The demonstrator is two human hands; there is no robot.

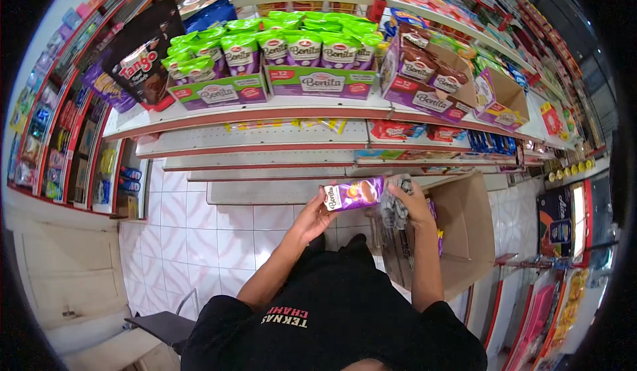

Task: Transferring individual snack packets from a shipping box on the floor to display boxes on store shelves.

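In front of my torso, my left hand grips the white-labelled end of a purple Bonita snack carton. Its printed face points up. My right hand clutches a crumpled grey cloth at the carton's other end; whether the cloth touches the carton is hard to tell. Below and beside my right forearm stands an open cardboard box with a few purple packs partly visible inside. Green-topped Bonita pouches stand in display cartons on the top shelf ahead.
Shelf tiers step down before me, with red-edged fronts. A brown Bonita display carton and a half-visible open carton stand to the right. Black Tango pouches lean at the left. A dark chair seat is at lower left.
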